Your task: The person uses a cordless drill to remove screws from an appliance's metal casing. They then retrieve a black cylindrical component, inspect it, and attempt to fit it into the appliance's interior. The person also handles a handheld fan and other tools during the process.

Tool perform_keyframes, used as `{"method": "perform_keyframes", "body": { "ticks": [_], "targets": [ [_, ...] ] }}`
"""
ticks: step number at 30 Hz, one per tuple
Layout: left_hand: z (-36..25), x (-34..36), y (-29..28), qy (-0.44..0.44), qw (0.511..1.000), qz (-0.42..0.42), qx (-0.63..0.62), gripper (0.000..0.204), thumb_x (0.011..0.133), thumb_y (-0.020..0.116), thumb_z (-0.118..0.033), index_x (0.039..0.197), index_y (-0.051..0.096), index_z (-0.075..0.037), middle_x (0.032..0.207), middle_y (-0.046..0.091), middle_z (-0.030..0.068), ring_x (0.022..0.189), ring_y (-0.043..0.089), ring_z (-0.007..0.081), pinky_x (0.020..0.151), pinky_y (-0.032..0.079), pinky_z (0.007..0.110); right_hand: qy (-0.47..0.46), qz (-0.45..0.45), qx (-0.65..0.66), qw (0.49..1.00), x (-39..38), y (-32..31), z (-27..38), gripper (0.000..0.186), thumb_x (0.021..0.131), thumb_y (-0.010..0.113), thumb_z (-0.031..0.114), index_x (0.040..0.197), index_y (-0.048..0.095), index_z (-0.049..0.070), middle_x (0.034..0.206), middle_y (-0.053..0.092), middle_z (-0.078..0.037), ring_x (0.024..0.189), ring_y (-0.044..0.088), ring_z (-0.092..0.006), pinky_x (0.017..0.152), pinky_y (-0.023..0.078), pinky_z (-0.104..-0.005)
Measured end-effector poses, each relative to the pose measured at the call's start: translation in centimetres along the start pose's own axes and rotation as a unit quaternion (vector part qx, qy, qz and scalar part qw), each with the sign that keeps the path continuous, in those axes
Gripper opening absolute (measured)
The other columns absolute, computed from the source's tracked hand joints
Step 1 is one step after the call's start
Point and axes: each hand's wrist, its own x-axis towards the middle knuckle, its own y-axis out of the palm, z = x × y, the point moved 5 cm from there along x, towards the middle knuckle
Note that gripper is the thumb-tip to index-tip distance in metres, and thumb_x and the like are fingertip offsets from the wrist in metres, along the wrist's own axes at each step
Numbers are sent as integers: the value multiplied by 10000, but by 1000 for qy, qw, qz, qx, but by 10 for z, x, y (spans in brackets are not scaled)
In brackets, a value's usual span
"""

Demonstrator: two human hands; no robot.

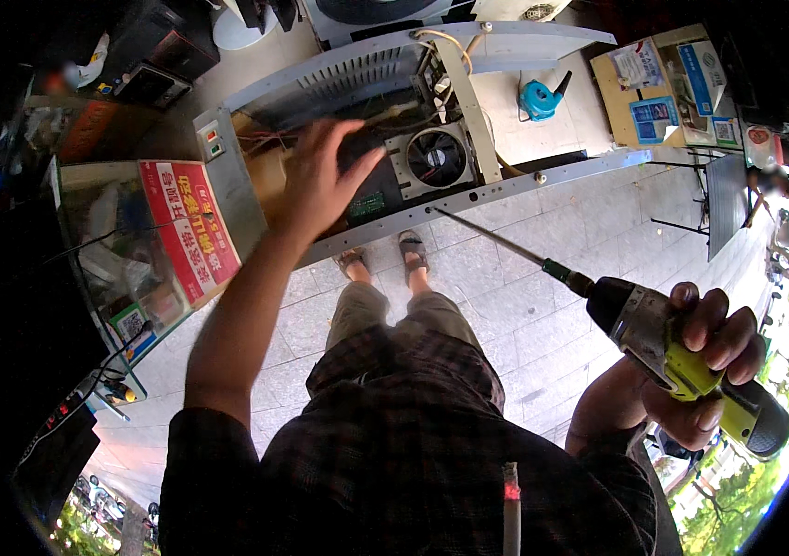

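Wrapped round a yellow-green cordless drill [681,357], my right hand [714,338] is closed at the right. A long screwdriver bit [505,246] runs from its chuck, its tip at the metal frame rail [478,196] of an opened grey metal cabinet. Whether the tip sits in a hole or only touches the rail, I cannot tell. My left hand [325,176] hovers over the cabinet's inside, fingers apart, slightly blurred and holding nothing. Beside it are a black panel [376,171], a green circuit board [366,205] and a square cooling fan [436,157].
Left of the cabinet stands a glass display case [107,269] with a red printed sign [192,227]. A teal blower [539,98] lies beyond the rail, near a cardboard box [621,93] at the far right. A burning cigarette [511,505] juts up at the lower edge.
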Motion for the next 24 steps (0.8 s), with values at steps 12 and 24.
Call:
{"method": "perform_keyframes", "body": {
  "ticks": [12,24],
  "targets": [
    [49,51,63,21,958,286,26,728,982,560,-617,1357,603,5,1364,612,253,1230,616,396,1032,498,457,-46,-46,-43,997,-11,21,-14,388,748,639,283,1067,456,159,1029,421,-70,965,450,-298,1020,369,-565],
    [62,50,72,93,972,191,102,679,993,526,-621,1308,645,-31,1210,690,212,1093,680,392,934,548,469,10,-12,-106,994,-38,6,-50,397,876,623,360,1188,486,156,1134,474,-88,1102,521,-347,1117,350,-643]
  ]
}}
